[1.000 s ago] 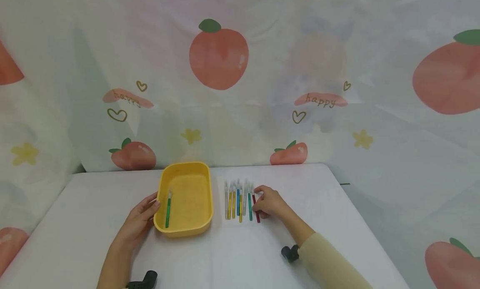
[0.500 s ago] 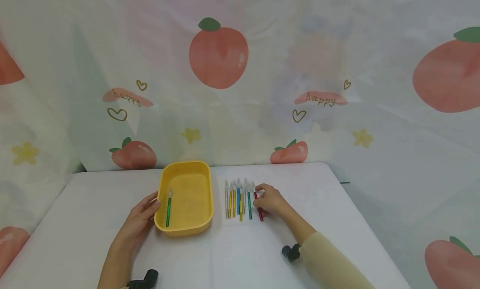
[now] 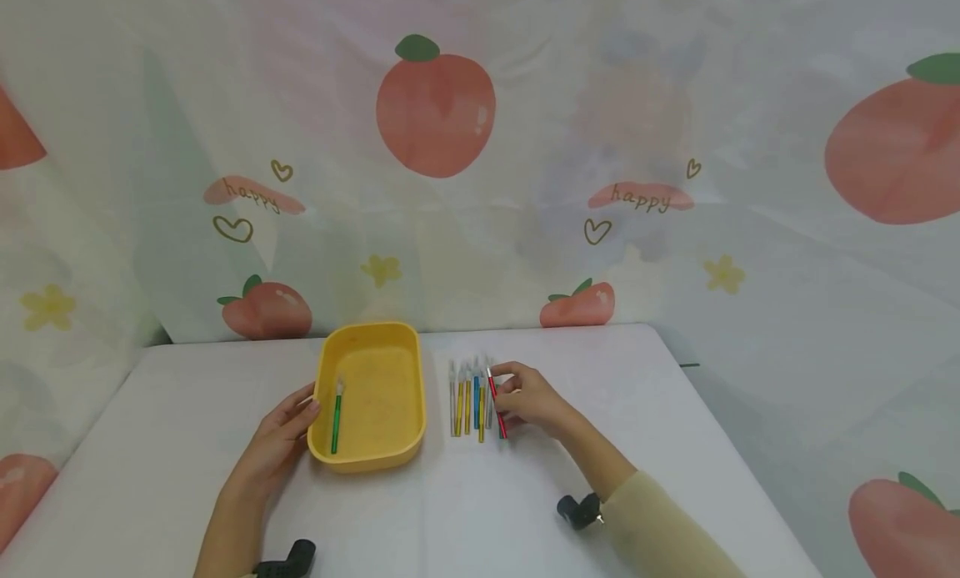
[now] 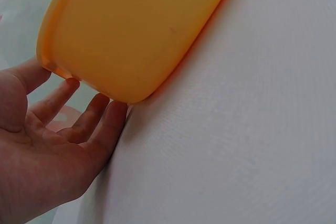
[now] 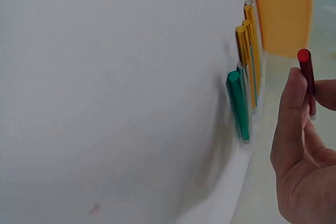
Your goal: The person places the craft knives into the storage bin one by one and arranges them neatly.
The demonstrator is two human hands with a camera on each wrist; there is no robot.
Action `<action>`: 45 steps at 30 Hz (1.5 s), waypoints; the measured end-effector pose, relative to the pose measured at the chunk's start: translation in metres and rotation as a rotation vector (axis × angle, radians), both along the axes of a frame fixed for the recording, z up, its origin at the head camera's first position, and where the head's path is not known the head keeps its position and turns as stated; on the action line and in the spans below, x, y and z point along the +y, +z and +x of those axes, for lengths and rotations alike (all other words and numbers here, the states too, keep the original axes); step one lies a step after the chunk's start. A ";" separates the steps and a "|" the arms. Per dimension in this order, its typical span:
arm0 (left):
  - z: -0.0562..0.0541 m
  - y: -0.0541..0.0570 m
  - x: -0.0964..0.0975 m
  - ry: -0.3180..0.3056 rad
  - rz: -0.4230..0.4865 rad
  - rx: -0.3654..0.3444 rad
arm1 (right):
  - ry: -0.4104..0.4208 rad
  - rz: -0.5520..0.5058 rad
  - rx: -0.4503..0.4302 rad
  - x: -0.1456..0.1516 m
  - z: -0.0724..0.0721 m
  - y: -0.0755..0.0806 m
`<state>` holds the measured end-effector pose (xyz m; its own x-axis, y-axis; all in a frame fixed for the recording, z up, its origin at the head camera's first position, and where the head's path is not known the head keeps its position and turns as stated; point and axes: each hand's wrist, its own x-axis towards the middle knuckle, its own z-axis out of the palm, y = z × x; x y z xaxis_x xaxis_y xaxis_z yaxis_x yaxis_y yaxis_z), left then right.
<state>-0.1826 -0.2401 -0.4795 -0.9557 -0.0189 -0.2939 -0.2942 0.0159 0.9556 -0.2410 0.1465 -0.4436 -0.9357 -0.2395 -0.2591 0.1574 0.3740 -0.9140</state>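
Observation:
In the head view my left hand (image 3: 277, 440) holds the left wall of a yellow plastic tray (image 3: 378, 457), its thumb at the rim. The left wrist view shows the fingers spread against the tray's outer wall. Inside the tray lies one slim green pen (image 3: 336, 424) with a pale tip. My right hand (image 3: 528, 399) pinches a red pen (image 3: 496, 403) between thumb and fingers. In the right wrist view this red pen (image 5: 305, 66) is raised off the table, apart from the others. Below it lie a row of silver, yellow, blue and green pens, among them a green pen (image 5: 238, 106).
A white cloth (image 3: 480, 520) covers the table, and its back edge meets a wall curtain (image 3: 510, 253) printed with fruit. Dark camera mounts sit at the left wrist (image 3: 288, 559) and the right wrist (image 3: 579, 511).
The red pen has been lifted from the right end of the row and carried left over its neighbours by my right hand. My left hand and the tray have stayed put.

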 end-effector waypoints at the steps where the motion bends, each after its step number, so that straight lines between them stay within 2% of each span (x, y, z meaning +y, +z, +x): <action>1: 0.000 0.000 0.000 0.002 0.002 -0.001 | 0.011 -0.010 0.005 -0.002 0.001 0.002; 10: -0.001 0.000 0.001 0.006 0.012 -0.003 | 0.088 -0.076 0.016 -0.024 0.008 0.020; 19: -0.002 -0.001 0.001 0.003 0.005 0.000 | 0.157 -0.100 0.045 -0.056 0.007 0.029; 26: -0.002 -0.002 0.001 -0.003 0.006 0.001 | 0.183 -0.141 0.027 -0.082 0.009 0.039; 30: -0.001 -0.002 0.000 -0.003 0.008 -0.003 | 0.197 -0.177 0.025 -0.096 0.009 0.041; 40: -0.003 0.000 0.000 -0.017 0.008 0.005 | 0.195 -0.197 -0.002 -0.127 0.009 0.041; 45: -0.002 -0.001 -0.001 -0.021 0.006 0.002 | 0.220 -0.209 -0.008 -0.142 0.012 0.042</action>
<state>-0.1850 -0.2412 -0.4803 -0.9564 0.0027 -0.2919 -0.2918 0.0163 0.9563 -0.2295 0.0046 -0.4016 -0.8533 -0.4853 -0.1905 0.1012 0.2042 -0.9737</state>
